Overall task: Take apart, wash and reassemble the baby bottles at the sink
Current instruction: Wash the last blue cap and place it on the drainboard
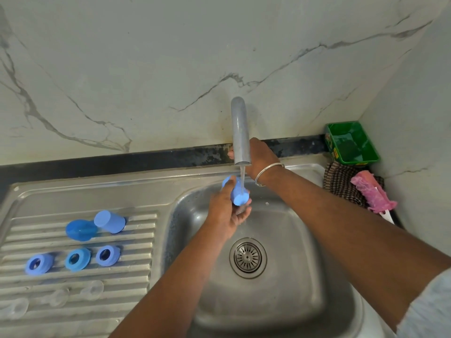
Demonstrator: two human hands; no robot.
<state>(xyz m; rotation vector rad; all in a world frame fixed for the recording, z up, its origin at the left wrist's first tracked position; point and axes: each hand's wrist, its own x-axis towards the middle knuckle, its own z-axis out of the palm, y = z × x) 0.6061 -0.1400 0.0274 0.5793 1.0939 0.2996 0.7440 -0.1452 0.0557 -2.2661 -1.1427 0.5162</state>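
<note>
I've got the left hand [225, 211] curled around a blue bottle cap [238, 192], holding it under the stream from the tap spout [240, 132], over the back rim of the sink basin [280, 301]. The cap's long axis runs from about ten o'clock down to four o'clock, its flat closed end facing me at the four o'clock side; the far end pokes out past the fingers.

The right hand [260, 154] is up behind the spout at twelve o'clock. It reaches toward the tap's base, but the pipe hides the fingers, so I cannot tell whether they grip anything.

Risk, as I judge it: wet plastic in a one-handed hold could slip into the basin near the drain strainer [247, 257]. With the closed end tilted low, water may run off the outside and leave the inside unrinsed.

On the drainboard [136, 313] at nine o'clock lie another cap [109, 221], three blue collar rings [78, 259] and clear teats [92, 290].
</note>
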